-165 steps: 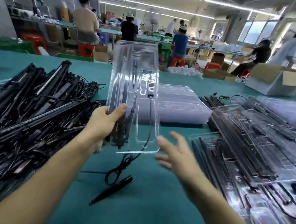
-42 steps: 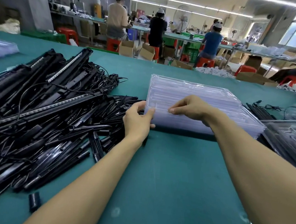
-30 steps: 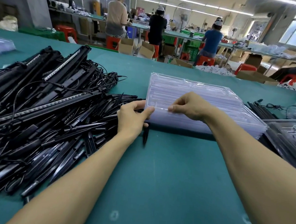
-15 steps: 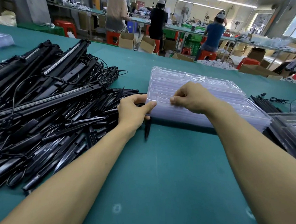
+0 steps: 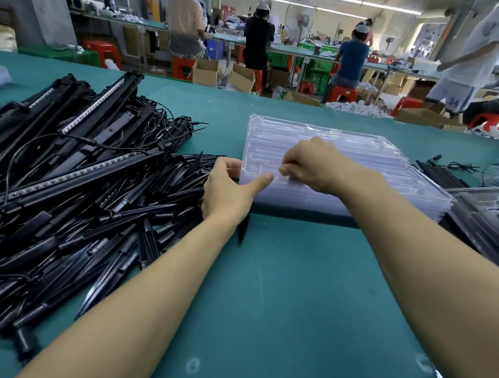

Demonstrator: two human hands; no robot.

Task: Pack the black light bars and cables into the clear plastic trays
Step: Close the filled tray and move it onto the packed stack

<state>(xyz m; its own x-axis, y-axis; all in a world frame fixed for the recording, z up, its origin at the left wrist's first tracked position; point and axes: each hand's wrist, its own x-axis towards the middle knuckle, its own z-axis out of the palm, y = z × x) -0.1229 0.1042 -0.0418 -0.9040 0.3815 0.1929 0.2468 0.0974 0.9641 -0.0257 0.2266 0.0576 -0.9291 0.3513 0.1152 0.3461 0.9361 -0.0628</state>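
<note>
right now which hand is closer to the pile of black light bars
Left. The left hand grips the left corner of the stack of clear trays, beside the pile of black light bars. The right hand pinches the stack's top edge, farther from the pile.

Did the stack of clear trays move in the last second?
No: the stack of clear trays keeps its near left corner just behind the same black stake.
</note>
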